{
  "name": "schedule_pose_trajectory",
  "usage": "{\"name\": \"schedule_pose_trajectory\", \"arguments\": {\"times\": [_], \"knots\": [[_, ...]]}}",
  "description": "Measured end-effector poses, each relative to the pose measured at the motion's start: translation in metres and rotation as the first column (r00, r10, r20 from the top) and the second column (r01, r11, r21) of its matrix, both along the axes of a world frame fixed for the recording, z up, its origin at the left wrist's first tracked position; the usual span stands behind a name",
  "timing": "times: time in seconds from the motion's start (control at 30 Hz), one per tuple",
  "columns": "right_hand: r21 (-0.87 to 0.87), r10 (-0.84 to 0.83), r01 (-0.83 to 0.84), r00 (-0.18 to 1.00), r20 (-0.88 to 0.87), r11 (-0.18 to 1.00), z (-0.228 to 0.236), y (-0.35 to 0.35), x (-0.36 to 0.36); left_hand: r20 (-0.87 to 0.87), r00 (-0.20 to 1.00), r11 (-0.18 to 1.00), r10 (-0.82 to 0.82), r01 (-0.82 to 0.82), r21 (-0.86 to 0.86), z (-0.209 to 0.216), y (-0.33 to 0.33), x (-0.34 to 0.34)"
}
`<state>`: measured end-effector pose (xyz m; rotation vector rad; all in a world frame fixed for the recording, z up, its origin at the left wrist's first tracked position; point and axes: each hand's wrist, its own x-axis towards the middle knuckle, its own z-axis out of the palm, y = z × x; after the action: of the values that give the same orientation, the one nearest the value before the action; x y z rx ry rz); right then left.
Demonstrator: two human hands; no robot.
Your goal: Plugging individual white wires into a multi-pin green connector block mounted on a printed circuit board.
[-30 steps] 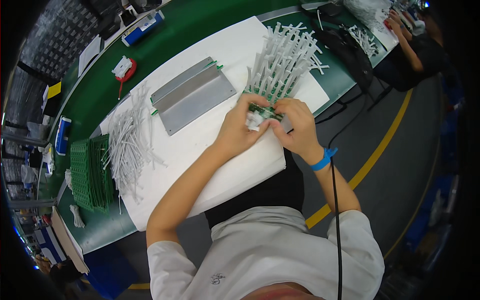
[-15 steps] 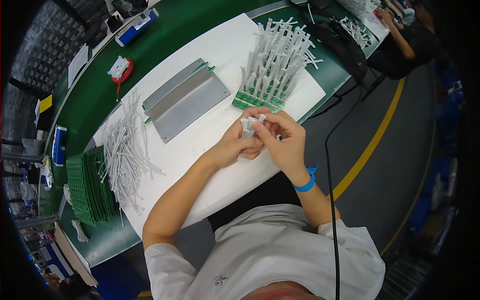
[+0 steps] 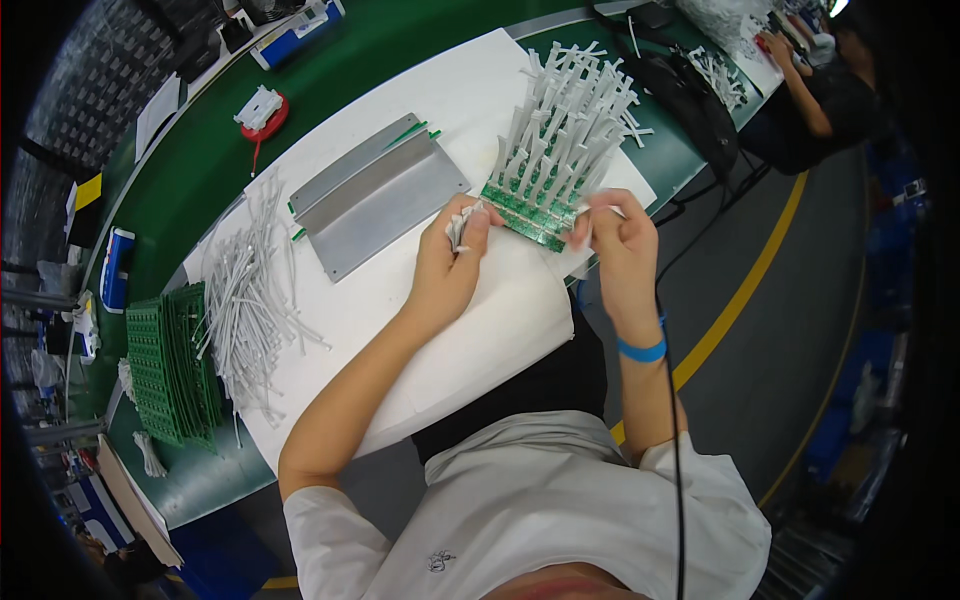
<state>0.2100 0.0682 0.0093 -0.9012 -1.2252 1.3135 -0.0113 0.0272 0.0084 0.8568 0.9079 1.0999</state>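
My left hand (image 3: 447,262) is closed round a small bunch of white cables (image 3: 458,230), whose ends stick out by the thumb. At the near right edge of a green circuit board panel (image 3: 525,216) is my right hand (image 3: 625,245), its fingers curled and drawn together. Whatever it may pinch is too small and blurred to make out. Many white flat cables (image 3: 570,120) stand up from the panel in rows, leaning different ways. The panel's near strip is bare of cables and lies just beyond both hands.
Left of the hands, a grey metal angled fixture (image 3: 385,215) rests on the white sheet (image 3: 500,310). Loose white cables (image 3: 250,320) lie in a heap beside stacked green panels (image 3: 170,370). A red-and-white tool (image 3: 262,115) sits farther back. A black cable (image 3: 678,440) hangs at right.
My hands were together over the white cables and have parted. The right hand moved right to the panel's edge; the left kept the bunch and shifted slightly left.
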Motion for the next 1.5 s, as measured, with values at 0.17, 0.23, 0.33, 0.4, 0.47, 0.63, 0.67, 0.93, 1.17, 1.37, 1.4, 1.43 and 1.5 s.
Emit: {"name": "schedule_pose_trajectory", "arguments": {"times": [0.17,0.23,0.33,0.4,0.47,0.63,0.67,0.93,1.17,1.37,1.4,1.43,1.5], "knots": [[0.056,0.025,-0.082,0.749,0.662,0.995,0.030,0.011,0.015,-0.621,0.620,0.702,0.480,0.153,0.696,-0.005,-0.002,0.003],[0.263,-0.091,-0.199,0.609,0.788,0.944,0.040,0.019,0.017,-0.618,0.641,0.712,0.456,0.153,0.685,-0.013,-0.003,0.005],[0.259,-0.106,-0.336,0.410,0.906,0.906,0.057,0.028,0.015,-0.694,0.593,0.665,0.407,0.328,0.671,-0.019,-0.003,0.004],[0.255,-0.140,-0.404,0.293,0.946,0.878,0.063,0.033,0.009,-0.808,0.510,0.698,0.296,0.462,0.547,-0.020,-0.005,0.004],[0.243,-0.218,-0.520,0.110,0.970,0.819,0.068,0.038,0.000,-0.809,0.502,0.683,0.304,0.477,0.553,-0.019,-0.006,0.004],[0.137,-0.209,-0.572,-0.062,0.976,0.809,0.069,0.052,-0.013,-0.794,0.508,0.656,0.334,0.480,0.583,-0.019,-0.007,0.004],[0.098,-0.190,-0.562,-0.106,0.976,0.822,0.069,0.054,-0.014,-0.803,0.505,0.663,0.317,0.487,0.568,-0.017,-0.008,0.004],[0.088,-0.130,-0.588,-0.029,0.991,0.804,0.071,0.060,-0.011,-0.823,0.482,0.665,0.301,0.512,0.543,-0.020,-0.009,0.003],[0.122,-0.197,-0.684,-0.032,0.980,0.719,0.065,0.066,-0.009,-0.840,0.465,0.666,0.280,0.536,0.519,-0.019,-0.008,0.003],[0.092,-0.230,-0.706,-0.103,0.968,0.702,0.072,0.066,-0.018,-0.847,0.458,0.671,0.270,0.541,0.506,-0.019,-0.007,0.003],[0.091,-0.228,-0.705,-0.102,0.968,0.703,0.073,0.066,-0.020,-0.841,0.470,0.670,0.267,0.537,0.512,-0.020,-0.007,0.003],[0.065,-0.215,-0.706,-0.126,0.968,0.705,0.075,0.067,-0.021,-0.843,0.470,0.671,0.264,0.538,0.510,-0.019,-0.007,0.003],[0.037,-0.200,-0.706,-0.150,0.968,0.708,0.075,0.071,-0.022,-0.853,0.450,0.679,0.264,0.542,0.496,-0.018,-0.007,0.003]]}}
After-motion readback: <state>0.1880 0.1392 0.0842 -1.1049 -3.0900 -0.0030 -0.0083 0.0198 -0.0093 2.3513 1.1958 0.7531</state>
